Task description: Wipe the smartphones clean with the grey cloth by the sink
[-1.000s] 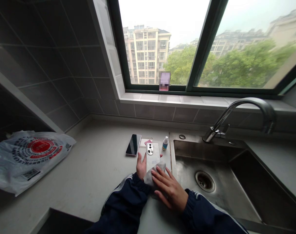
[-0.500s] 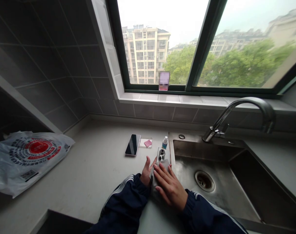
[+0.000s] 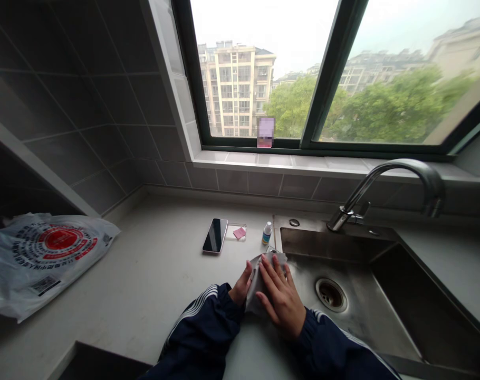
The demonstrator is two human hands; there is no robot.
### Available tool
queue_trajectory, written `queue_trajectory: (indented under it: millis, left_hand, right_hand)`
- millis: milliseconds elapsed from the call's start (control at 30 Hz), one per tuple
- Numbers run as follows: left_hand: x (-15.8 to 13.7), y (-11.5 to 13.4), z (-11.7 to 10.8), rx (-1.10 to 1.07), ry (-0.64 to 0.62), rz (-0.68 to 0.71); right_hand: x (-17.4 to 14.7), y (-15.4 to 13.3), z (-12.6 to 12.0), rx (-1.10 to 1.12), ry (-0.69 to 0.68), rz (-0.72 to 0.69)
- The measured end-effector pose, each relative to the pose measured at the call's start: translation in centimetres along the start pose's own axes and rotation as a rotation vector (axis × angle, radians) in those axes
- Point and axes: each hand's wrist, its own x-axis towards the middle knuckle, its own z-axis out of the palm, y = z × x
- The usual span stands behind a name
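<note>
A light grey cloth [image 3: 254,295] covers most of a smartphone [image 3: 273,250], whose back faces up; only a bit of its camera end shows past the cloth. My left hand [image 3: 242,285] grips the phone from the left side, thumb up, its other fingers mostly hidden. Flat on top of the cloth lies my right hand [image 3: 281,295], with its fingers stretched out and somewhat apart. Just beyond the phone stands a small bottle [image 3: 267,234] with a white cap and a blue label.
A second smartphone [image 3: 215,235] lies on the counter [image 3: 176,274], beside a clear phone case [image 3: 235,238] with a pink piece [image 3: 239,233] on it. The steel sink [image 3: 303,274] and faucet [image 3: 343,216] are at right. A printed plastic bag [image 3: 46,258] rests at left.
My right hand and the cloth have slid up the phone's back toward the camera end and slightly right, covering most of the lenses. The left thumb has drawn in closer to the cloth.
</note>
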Motion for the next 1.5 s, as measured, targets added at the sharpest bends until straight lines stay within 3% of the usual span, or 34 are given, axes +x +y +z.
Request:
queue_trajectory:
  millis: [367,567,967,1100,1233,1500]
  left_hand:
    - [0.0,0.1,-0.1,0.103,0.03,-0.027]
    - [-0.3,0.4,0.9,0.072,0.097,-0.056]
    - [0.0,0.2,0.4,-0.024,0.129,-0.028]
    - [0.1,0.6,1.3,-0.05,0.232,-0.049]
    - [0.5,0.8,1.7,-0.107,0.374,0.023]
    - [-0.1,1.9,0.6,-0.176,0.369,0.034]
  right_hand:
    - [0.6,1.4,-0.6,0.012,0.082,0.138]
    - [0.5,2.1,-0.5,0.034,0.11,0.149]
    - [0.5,0.8,-0.6,0.055,-0.023,-0.081]
    - [0.4,0.2,-0.6,0.061,-0.078,-0.154]
    - [0.5,-0.4,-0.9,0.073,-0.115,-0.205]
    - [0.4,-1.1,-1.9,0.135,-0.182,-0.297]
